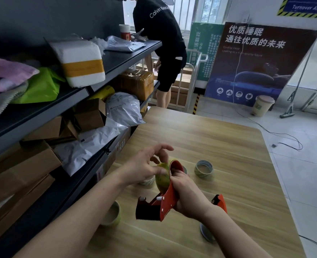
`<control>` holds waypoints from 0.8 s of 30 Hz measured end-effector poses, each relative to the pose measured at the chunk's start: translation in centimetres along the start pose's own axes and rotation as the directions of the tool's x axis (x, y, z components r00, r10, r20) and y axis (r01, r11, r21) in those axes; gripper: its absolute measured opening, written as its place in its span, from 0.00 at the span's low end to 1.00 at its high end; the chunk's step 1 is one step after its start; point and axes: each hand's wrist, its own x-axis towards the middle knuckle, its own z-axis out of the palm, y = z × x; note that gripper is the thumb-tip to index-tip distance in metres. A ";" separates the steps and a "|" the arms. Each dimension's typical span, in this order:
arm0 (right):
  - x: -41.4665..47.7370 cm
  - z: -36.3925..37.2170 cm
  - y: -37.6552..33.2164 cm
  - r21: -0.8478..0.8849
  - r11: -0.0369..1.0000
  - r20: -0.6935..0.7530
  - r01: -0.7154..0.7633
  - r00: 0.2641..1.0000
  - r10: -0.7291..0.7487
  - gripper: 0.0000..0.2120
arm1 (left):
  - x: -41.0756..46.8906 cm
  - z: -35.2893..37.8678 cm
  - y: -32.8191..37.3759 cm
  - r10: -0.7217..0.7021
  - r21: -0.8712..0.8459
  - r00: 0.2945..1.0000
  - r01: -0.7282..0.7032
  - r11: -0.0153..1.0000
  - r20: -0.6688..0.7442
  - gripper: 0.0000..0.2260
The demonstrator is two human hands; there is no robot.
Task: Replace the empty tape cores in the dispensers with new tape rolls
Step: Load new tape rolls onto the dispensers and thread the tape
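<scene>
Right hand: the right hand [188,194] is wrapped around the frame of a red metal tape dispenser with a black serrated cutter [160,200], holding it above the pale wood-grain table [228,146], cutter end pointing toward the camera.
Left hand: the left hand [146,166] has its fingertips pressed on a yellowish-green roll of tape [162,178] that sits on the dispenser's wheel end; the other fingers are spread loose.
Near table edge: a pale empty tape core [112,214] stands by the left forearm; a grey-rimmed roll [207,232] lies partly hidden under the right forearm.
Behind the right wrist: a second red dispenser [220,201], mostly covered.
Mid table: a greyish tape roll [203,168] stands just right of the held dispenser; another core [146,181] peeks out under the left hand.
Left side: dark metal shelving [116,66] loaded with cardboard boxes and grey mailer bags.
Far end: a person in black clothing [163,43] bends at the shelving, beside a dark blue printed poster [256,62].
</scene>
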 end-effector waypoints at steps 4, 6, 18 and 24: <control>-0.1 -0.2 0.3 0.011 1.000 -0.002 -0.017 1.000 0.017 0.22 | 0.0 0.3 0.0 -0.010 0.008 1.000 0.010 1.000 -0.008 0.22; -0.1 -0.1 0.4 0.015 1.000 0.001 -0.013 1.000 0.013 0.20 | 0.1 0.3 0.0 -0.017 -0.005 1.000 0.017 1.000 0.005 0.23; -0.6 -0.9 -0.3 0.077 0.997 0.019 -0.030 0.999 0.029 0.27 | 0.3 0.9 -0.5 -0.077 -0.019 0.995 0.078 0.997 0.061 0.18; -0.7 -1.3 -0.3 0.093 0.996 0.002 0.007 1.000 -0.007 0.20 | 0.4 0.5 -0.2 -0.096 -0.039 0.994 0.098 0.994 0.046 0.14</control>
